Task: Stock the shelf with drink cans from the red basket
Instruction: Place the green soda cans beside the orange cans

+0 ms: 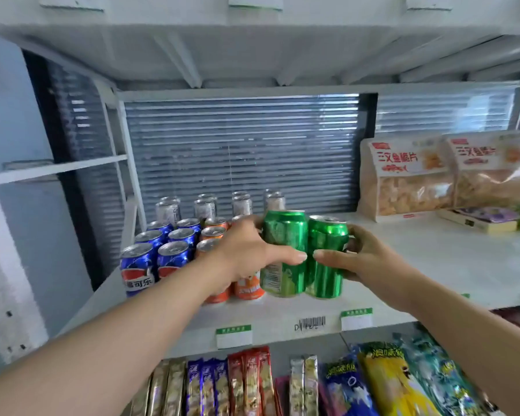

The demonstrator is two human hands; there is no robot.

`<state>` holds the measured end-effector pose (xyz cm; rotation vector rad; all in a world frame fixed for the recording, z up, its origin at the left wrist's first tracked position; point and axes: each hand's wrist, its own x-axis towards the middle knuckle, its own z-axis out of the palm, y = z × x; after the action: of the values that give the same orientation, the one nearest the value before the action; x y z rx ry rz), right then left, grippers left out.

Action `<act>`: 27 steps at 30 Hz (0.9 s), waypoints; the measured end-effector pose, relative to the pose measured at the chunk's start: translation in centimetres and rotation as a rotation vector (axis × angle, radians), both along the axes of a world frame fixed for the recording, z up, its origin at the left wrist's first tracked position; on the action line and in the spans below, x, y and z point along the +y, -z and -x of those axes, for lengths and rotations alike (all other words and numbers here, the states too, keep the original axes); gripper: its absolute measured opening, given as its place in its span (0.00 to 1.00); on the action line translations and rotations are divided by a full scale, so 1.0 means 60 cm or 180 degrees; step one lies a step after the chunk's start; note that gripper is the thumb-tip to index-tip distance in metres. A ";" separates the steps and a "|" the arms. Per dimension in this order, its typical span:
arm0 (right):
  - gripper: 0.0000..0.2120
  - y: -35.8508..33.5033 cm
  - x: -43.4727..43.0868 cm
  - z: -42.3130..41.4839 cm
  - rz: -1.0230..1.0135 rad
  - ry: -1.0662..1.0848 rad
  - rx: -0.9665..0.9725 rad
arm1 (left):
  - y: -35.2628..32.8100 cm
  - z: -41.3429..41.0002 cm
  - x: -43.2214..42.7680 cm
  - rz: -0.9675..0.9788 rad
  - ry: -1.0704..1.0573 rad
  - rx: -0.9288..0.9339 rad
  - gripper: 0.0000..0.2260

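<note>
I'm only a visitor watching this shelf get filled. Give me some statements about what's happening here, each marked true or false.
1. The left hand grips the left green can, and the right hand grips the right green can. True.
2. The blue cans stand to the right of the green ones. False: they stand at the far left of the group.
3. Snack bags share the shelf with the cans. True: they stand at its right.
4. A red basket sits on the shelf. False: no red basket shows in this view.
5. The silver cans stand in the front row. False: they stand at the back.
</note>
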<state>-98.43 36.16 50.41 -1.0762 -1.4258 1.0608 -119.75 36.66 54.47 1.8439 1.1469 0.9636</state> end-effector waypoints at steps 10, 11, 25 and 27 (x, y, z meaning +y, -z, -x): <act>0.38 -0.008 0.079 -0.095 0.0456 0.0521 -0.0779 | 0.046 -0.125 0.124 0.0551 -0.0412 0.0578 0.44; 0.37 -0.003 0.083 -0.098 0.0480 0.0543 -0.0772 | 0.051 -0.132 0.131 0.0576 -0.0443 0.0653 0.44; 0.36 0.043 0.138 -0.113 0.0489 0.0712 -0.1223 | 0.079 -0.152 0.177 0.0484 -0.0776 0.1749 0.45; 0.36 0.045 0.141 -0.111 0.0472 0.0749 -0.1313 | 0.053 -0.149 0.174 0.0230 -0.0380 0.2191 0.53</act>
<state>-91.76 44.59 47.71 -1.5980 -1.5062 0.8126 -110.83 47.09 51.30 2.1302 1.6791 0.3253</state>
